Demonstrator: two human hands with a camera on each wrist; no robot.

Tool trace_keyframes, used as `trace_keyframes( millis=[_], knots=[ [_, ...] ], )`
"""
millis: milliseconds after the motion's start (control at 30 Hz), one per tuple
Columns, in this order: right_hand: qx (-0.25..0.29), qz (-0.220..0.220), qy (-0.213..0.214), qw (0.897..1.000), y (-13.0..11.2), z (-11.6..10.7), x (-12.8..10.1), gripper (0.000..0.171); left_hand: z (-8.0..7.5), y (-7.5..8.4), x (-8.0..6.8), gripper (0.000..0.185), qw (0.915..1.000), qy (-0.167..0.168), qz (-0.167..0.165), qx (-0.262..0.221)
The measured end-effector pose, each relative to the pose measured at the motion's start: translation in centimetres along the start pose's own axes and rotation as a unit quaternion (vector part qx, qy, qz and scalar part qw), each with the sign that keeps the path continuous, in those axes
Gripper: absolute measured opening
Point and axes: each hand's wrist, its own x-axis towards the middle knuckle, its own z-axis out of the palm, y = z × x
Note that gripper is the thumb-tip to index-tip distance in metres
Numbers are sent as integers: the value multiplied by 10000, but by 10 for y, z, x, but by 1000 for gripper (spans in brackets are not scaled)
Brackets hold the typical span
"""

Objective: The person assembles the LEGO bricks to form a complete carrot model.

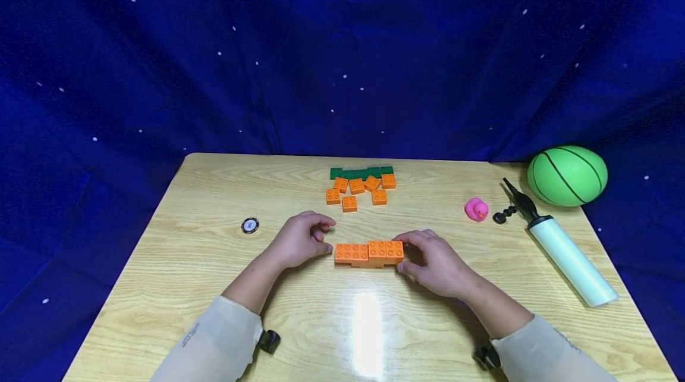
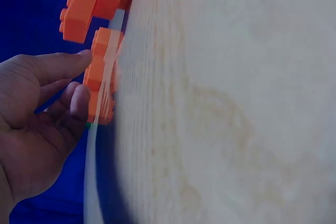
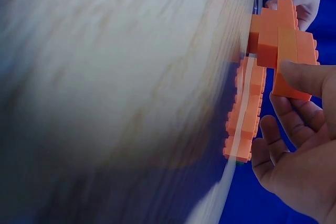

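**Both hands at the ends of the orange brick row**

Head view: just below the middle of the frame, my right hand (image 1: pixel 436 263) curls its fingers and thumb round the right end of the orange brick assembly (image 1: pixel 369 253), which sits flat on the wooden table (image 1: pixel 187 263). I judge that this hold steadies the row. My left hand (image 1: pixel 299 239) lies at the left end with fingers loosely bent, the fingertips just beside the bricks and gripping nothing. Above, near the table's far edge, lie loose orange bricks (image 1: pixel 357 190) against a strip of green bricks (image 1: pixel 361 172). A round black-and-white token (image 1: pixel 250 225) sits to the left. At the right are a pink rubber duck (image 1: pixel 475 209), a hand pump (image 1: pixel 562 248) and a green ball (image 1: pixel 567 175).

Left wrist view: the picture is turned and blurred. My left hand (image 2: pixel 37 124) fills the lower left, one fingertip near or touching orange bricks; which, I cannot tell.

Right wrist view: at the right edge my right hand (image 3: pixel 299 145) has its thumb pressed on the assembly (image 3: pixel 283 51), fingers bent beneath it. More orange bricks show blurred below.
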Motion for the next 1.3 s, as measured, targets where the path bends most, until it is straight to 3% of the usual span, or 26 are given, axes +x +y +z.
trace_keyframes(
  millis=[267, 800, 1300],
  knots=[
    [-38, -80, 68, 9999, 1, 1, 0, 42, -1, -6, 14, 39, 9989, 456, -53, 68],
    [-44, -25, 40, 10000, 0, 2, 0, 42, -5, -17, 44, 36, 9942, 1029, -238, 196],
    [-66, 93, 8, 9999, -1, 1, -1, 42, -3, -19, 67, 45, 9925, 1113, -275, 420]
  ],
)
